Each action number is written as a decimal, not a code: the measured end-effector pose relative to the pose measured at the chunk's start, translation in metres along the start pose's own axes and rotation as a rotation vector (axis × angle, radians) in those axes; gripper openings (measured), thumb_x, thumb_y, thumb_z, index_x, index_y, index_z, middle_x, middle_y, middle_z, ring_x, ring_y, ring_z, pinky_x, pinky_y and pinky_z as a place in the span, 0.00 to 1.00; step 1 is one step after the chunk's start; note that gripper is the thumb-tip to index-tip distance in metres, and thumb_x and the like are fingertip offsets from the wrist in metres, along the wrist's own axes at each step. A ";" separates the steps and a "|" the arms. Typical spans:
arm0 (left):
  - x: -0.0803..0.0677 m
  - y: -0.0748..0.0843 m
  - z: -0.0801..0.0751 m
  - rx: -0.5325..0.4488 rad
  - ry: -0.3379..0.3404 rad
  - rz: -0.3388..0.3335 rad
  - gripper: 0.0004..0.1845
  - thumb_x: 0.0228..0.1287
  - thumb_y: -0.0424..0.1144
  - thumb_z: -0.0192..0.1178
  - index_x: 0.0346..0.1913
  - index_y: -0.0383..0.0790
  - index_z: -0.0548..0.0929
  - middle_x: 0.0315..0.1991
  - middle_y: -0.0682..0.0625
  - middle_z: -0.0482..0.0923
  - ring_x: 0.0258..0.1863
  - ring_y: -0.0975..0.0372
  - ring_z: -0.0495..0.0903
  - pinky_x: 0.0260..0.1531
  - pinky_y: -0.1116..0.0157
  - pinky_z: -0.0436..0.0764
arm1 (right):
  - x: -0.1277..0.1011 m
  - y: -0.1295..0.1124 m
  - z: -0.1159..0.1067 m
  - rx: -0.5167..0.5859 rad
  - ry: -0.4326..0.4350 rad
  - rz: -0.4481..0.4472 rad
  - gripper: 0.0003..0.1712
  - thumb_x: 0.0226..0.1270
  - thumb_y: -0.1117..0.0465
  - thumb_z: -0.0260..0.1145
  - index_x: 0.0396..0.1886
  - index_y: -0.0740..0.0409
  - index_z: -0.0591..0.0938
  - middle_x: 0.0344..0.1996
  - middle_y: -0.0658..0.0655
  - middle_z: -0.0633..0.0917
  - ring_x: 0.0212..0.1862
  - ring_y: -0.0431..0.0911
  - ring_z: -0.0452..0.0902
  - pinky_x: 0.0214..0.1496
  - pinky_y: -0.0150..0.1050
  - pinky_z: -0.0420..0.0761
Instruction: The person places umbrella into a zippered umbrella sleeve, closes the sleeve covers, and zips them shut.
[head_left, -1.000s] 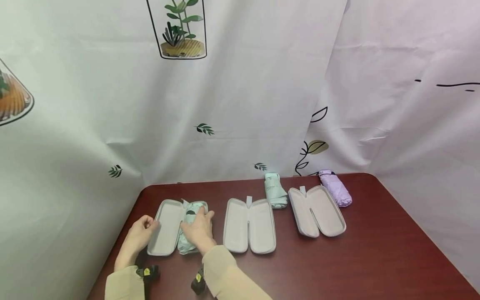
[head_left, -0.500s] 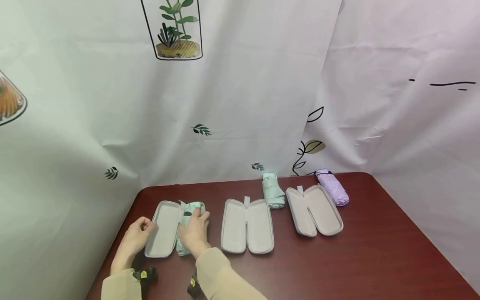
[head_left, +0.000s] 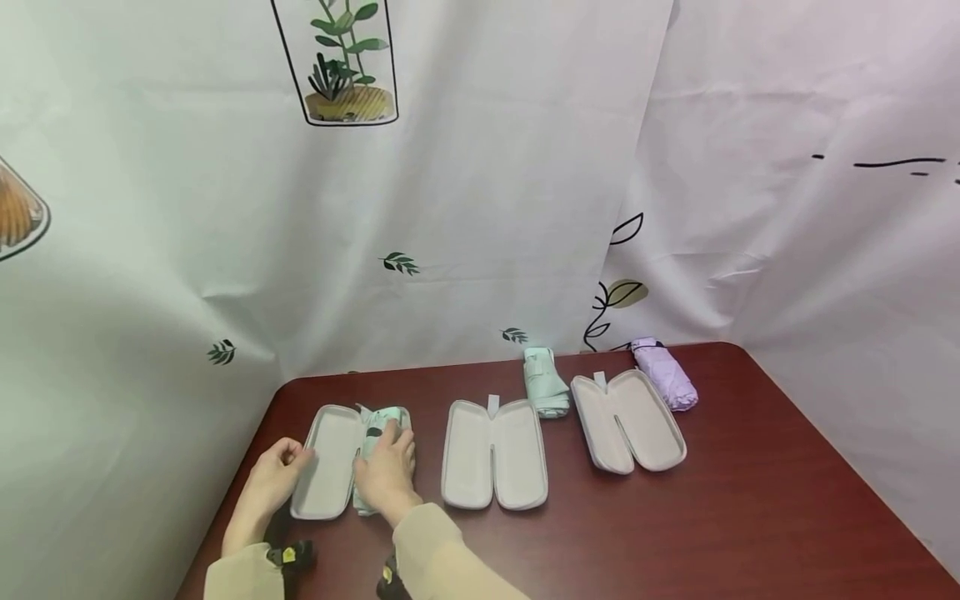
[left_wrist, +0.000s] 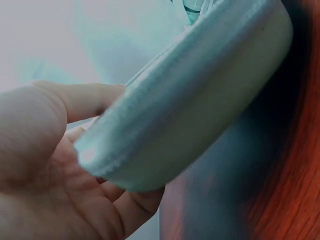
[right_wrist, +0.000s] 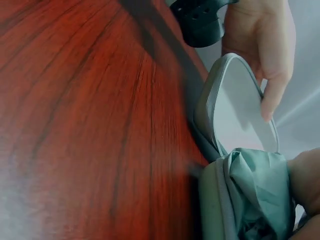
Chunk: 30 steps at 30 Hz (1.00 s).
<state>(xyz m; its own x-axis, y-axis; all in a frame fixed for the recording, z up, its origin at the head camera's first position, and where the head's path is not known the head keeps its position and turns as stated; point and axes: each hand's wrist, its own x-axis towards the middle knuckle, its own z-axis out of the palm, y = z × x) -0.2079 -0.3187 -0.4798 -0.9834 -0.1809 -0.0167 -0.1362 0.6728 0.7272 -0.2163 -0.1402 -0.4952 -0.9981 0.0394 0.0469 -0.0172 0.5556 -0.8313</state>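
Observation:
The leftmost open grey case (head_left: 326, 467) lies on the dark red table (head_left: 675, 517). My left hand (head_left: 276, 477) grips the outer rim of its left half (left_wrist: 200, 95), thumb and fingers (left_wrist: 65, 145) curled round the edge. A folded mint umbrella (head_left: 384, 419) lies in the case's right half. On top of it rests my right hand (head_left: 386, 472), palm down, fingers pointing along it and pressing. The right wrist view shows the mint fabric (right_wrist: 255, 185) bunched in that half, with the left hand's fingers (right_wrist: 267, 55) on the other half (right_wrist: 240, 110).
Two more open grey cases lie to the right, one in the middle (head_left: 493, 454) and one further right (head_left: 628, 421). A second mint umbrella (head_left: 545, 383) and a purple umbrella (head_left: 663, 375) lie behind them. White printed curtains hang close around the table.
My right hand's fingers have drawn together and slid slightly left on the mint umbrella. The left hand stays on the case rim.

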 end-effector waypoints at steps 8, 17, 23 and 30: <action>-0.001 0.003 0.002 -0.010 -0.010 -0.007 0.12 0.70 0.41 0.57 0.35 0.36 0.70 0.28 0.48 0.66 0.28 0.59 0.66 0.26 0.64 0.64 | -0.007 0.013 -0.005 0.115 0.032 -0.141 0.31 0.66 0.59 0.61 0.66 0.67 0.69 0.61 0.64 0.63 0.62 0.53 0.60 0.63 0.51 0.66; 0.001 0.007 0.001 -0.008 -0.021 -0.009 0.12 0.71 0.42 0.57 0.35 0.36 0.69 0.30 0.47 0.66 0.29 0.58 0.66 0.25 0.64 0.64 | -0.001 0.020 -0.012 0.233 0.260 -0.187 0.21 0.65 0.69 0.56 0.58 0.63 0.78 0.52 0.58 0.73 0.55 0.51 0.66 0.54 0.51 0.69; 0.001 0.004 0.002 0.000 -0.027 -0.019 0.13 0.71 0.43 0.57 0.35 0.37 0.69 0.30 0.47 0.66 0.29 0.58 0.66 0.25 0.64 0.64 | 0.002 0.036 -0.006 0.352 0.357 -0.089 0.22 0.61 0.75 0.55 0.56 0.63 0.77 0.45 0.57 0.75 0.48 0.49 0.73 0.51 0.47 0.74; 0.002 0.003 0.004 -0.005 -0.025 -0.025 0.13 0.71 0.44 0.57 0.37 0.37 0.69 0.31 0.47 0.66 0.31 0.58 0.66 0.27 0.63 0.64 | 0.005 0.051 -0.004 0.369 0.333 -0.055 0.23 0.57 0.74 0.57 0.55 0.65 0.76 0.38 0.55 0.75 0.38 0.43 0.73 0.42 0.41 0.75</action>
<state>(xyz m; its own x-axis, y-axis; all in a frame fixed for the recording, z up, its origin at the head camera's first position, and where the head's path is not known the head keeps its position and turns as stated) -0.2105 -0.3141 -0.4810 -0.9823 -0.1798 -0.0518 -0.1602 0.6650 0.7294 -0.2225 -0.1083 -0.5353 -0.9234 0.3143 0.2204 -0.1488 0.2360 -0.9603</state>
